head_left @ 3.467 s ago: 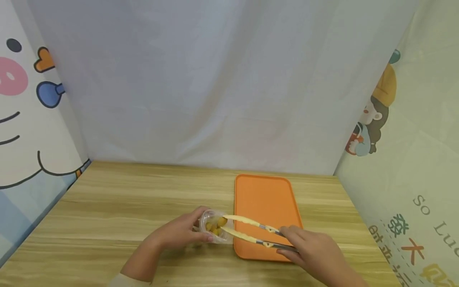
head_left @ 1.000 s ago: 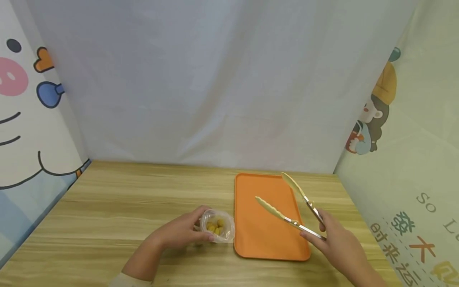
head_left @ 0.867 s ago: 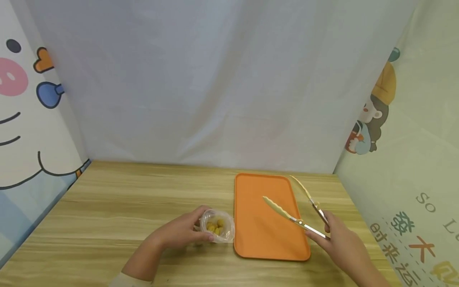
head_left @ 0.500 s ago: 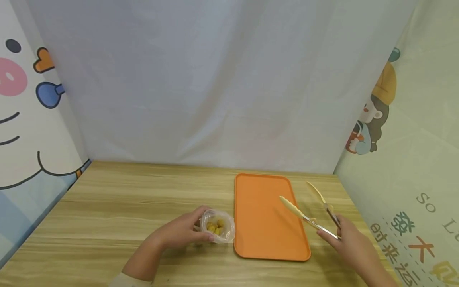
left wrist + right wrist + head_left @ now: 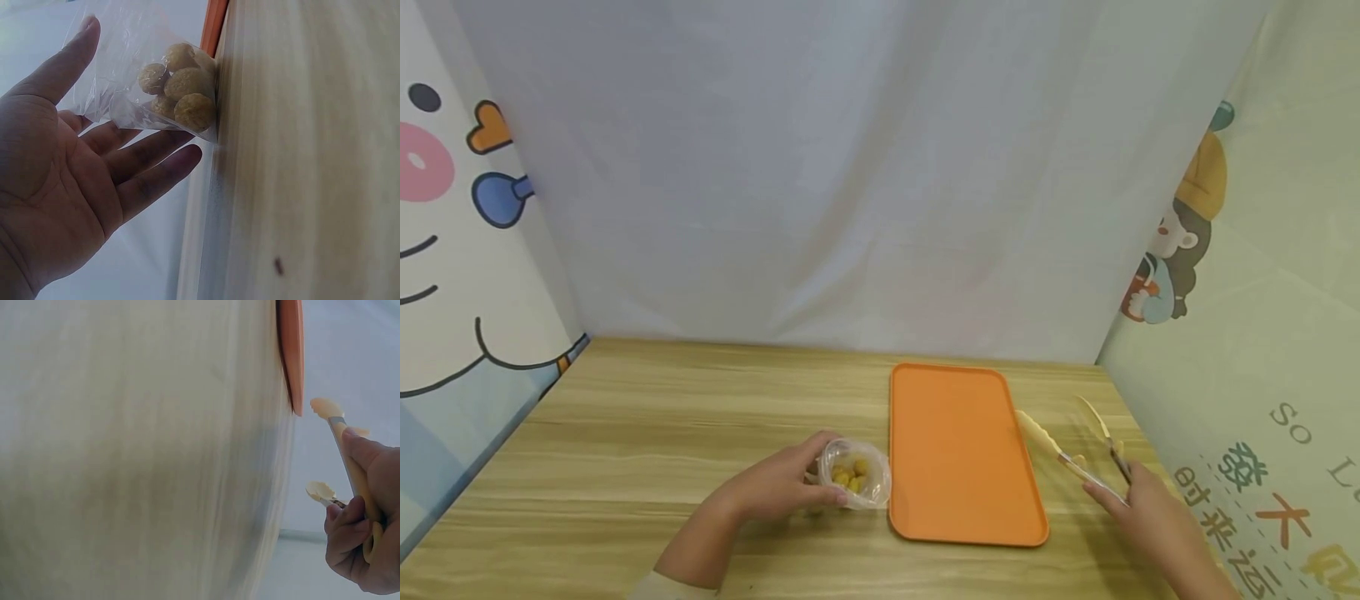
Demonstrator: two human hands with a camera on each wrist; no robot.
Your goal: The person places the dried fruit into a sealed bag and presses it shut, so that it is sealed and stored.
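Note:
My left hand [image 5: 782, 482] holds a clear plastic bag [image 5: 877, 492] upright on the table, thumb on the near side and fingers on the far side of its mouth. Several round yellow-brown balls [image 5: 189, 84], of a kind I cannot make out, lie in the bottom of the bag. To the right of the orange tray [image 5: 962, 458], my right hand [image 5: 1161, 517] grips a pair of tongs [image 5: 1093, 481] with cream tips and metal arms. The tongs' arms are spread, with nothing between the tips, and they are raised off the table in the right wrist view.
The tray lies flat just right of the bag, its left edge beside the bag's rim. Under everything is a wood-grain table [image 5: 700, 392]. A pale curtain [image 5: 820, 183] hangs behind it, and printed cloths stand at the left and right sides.
The tongs' tips were in the bag at a ball earlier. My right hand has since drawn them, spread, rightward across the tray to its right side. The left hand and bag stay put.

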